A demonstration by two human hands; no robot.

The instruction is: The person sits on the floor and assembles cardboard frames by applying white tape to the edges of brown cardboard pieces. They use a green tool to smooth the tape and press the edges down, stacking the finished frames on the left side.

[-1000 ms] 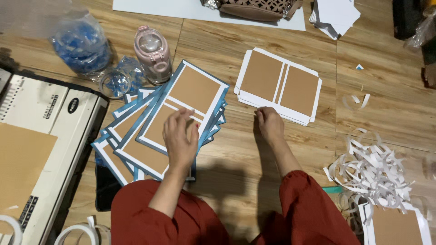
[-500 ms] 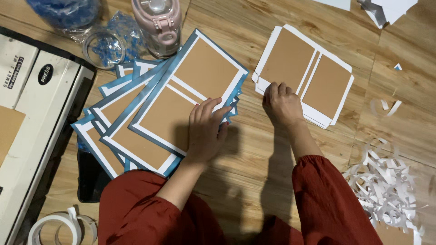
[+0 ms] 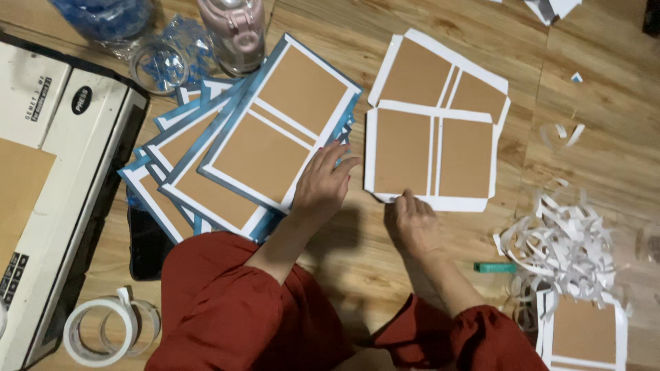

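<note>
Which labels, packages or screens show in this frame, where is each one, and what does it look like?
Oval label: on the white machine at far left; black with pale lettering.
Button panel: lower on the same machine; small dark squares.
Clear plastic bag: top left corner, holding blue pieces.
No lit screen is in view.
</note>
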